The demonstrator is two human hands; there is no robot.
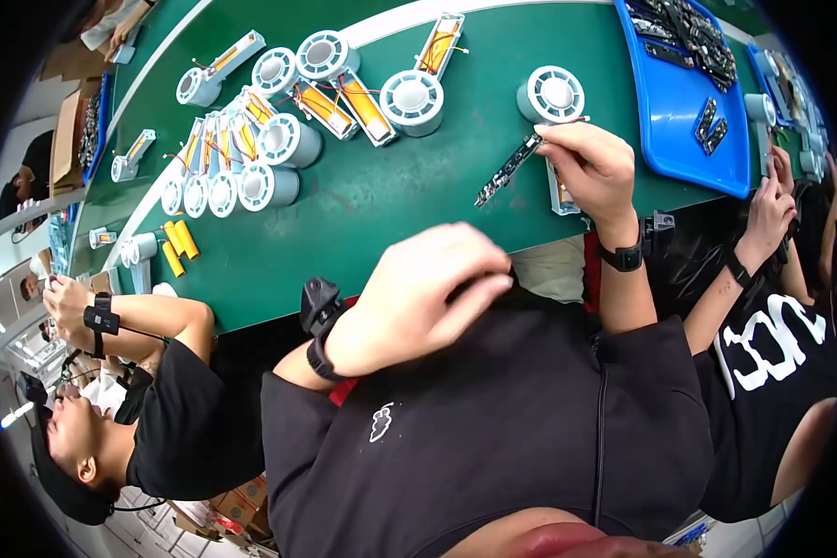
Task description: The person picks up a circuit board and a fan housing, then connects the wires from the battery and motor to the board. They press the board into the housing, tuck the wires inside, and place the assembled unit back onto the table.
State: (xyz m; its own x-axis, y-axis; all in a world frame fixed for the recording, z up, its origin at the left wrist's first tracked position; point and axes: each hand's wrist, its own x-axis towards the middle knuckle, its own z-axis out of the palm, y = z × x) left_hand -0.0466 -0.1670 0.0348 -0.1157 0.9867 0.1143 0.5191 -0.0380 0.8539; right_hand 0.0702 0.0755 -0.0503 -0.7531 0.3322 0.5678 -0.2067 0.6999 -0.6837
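Observation:
My right hand [593,177] is closed, pinching one end of a narrow black circuit board [507,175] between thumb and fingertips. The board slants down to the left above the green table. Just beyond this hand stands a pale blue round fan-like unit [555,95]. Its handle [562,197] shows in part below my fingers, which cover the rest. My left hand [428,288] hovers in front of my chest near the table edge, slightly blurred. Its fingers curve loosely with a gap to the thumb, and I see nothing in it.
Several similar units with yellow battery cells [367,107] and wires cover the table's far left. Loose yellow cells [174,260] lie nearer. A blue tray [665,139] at the right holds black circuit boards. Co-workers' arms [149,321] and hands [767,219] are on both sides.

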